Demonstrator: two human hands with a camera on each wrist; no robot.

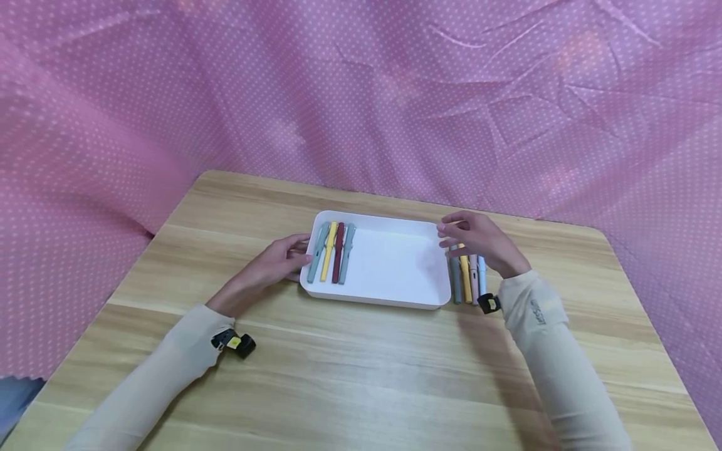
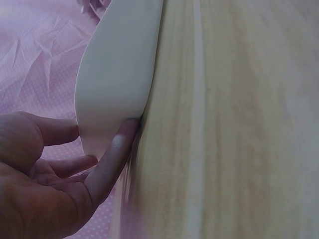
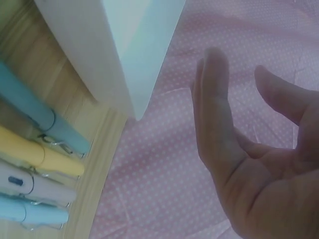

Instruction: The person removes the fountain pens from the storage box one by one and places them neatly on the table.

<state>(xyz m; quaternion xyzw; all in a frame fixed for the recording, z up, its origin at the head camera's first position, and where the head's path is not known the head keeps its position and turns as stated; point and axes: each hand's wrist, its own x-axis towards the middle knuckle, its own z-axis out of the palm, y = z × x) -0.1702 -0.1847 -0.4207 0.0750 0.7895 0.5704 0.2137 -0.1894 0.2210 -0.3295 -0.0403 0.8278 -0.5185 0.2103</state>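
Note:
A shallow white tray (image 1: 395,263) lies on the table. Inside its left end are capped pens side by side: a yellow pen (image 1: 328,254), a dark red pen (image 1: 338,255) and a grey-green pen (image 1: 318,254) on the left, another grey-green pen (image 1: 346,255) on the right. My left hand (image 1: 276,258) holds the tray's left end, thumb at the rim, other fingers against the outer wall. Beyond the right end, my right hand (image 1: 479,238) hovers with fingers extended and thumb apart, holding nothing. It partly hides a row of pens on the table, including a yellow pen (image 3: 42,152).
That row also has a teal pen (image 3: 40,107), a pinkish-grey pen (image 3: 37,184) and a light blue pen (image 3: 35,211), close to the tray's right wall. A pink dotted cloth (image 1: 361,113) hangs behind the wooden table (image 1: 361,369).

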